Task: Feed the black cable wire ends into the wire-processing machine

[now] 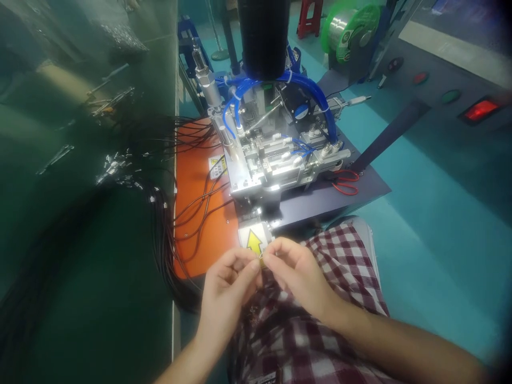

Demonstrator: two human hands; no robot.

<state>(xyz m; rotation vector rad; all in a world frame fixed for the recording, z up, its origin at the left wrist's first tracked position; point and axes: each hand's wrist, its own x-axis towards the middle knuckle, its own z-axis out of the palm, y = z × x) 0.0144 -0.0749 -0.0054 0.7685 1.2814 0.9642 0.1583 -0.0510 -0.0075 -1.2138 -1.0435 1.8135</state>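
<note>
My left hand (229, 281) and my right hand (299, 274) meet fingertip to fingertip above my lap, each closed in a pinch. A tiny pale, thin piece shows between the fingertips, too small to name. Just beyond them is a white label with a yellow arrow (253, 239) at the front of a metal bench machine (276, 168). Black cables (164, 250) run beside the left hand, over the orange plate (196, 210) of the machine.
On the green table (120, 298) to the left lie bundled cables with shiny metal ends (114, 168). A black tube (264, 37) hangs over the machine, with blue hoses (316, 90) beneath. At right are a green wire spool (352, 32) and a control box with a lit red switch (481, 110).
</note>
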